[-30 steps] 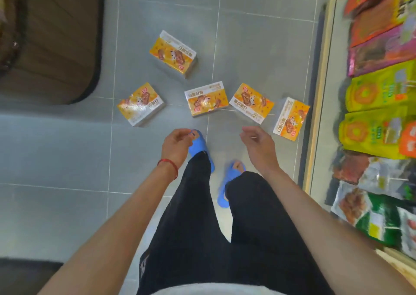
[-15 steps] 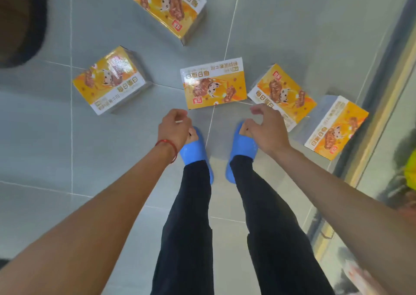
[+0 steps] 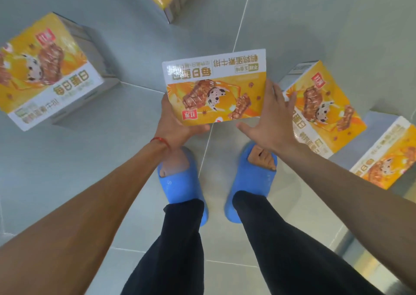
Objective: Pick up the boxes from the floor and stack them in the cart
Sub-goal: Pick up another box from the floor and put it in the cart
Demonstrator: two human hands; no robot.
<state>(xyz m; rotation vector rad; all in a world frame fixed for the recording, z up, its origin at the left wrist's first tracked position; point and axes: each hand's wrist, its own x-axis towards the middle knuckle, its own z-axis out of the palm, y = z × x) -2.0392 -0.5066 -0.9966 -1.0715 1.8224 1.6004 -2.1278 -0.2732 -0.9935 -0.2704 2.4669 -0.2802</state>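
1. Our left hand [image 3: 173, 123] gripped the middle box [image 3: 216, 85] at its near-left corner — thumb along the near edge.
2. Our right hand [image 3: 272, 119], fingers spread straight, touched its right edge.
3. The box was over the floor [image 3: 315, 24], just beyond our slippers [image 3: 180, 189].

Glossy cardboard box [image 3: 216, 85], smooth tiled floor [image 3: 90, 159]

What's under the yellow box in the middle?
The left hand reaches under the yellow-and-white cardboard box, its fingers hidden beneath. The right hand touches the box's side. Grey tiled floor lies below; the covered patch cannot be seen.
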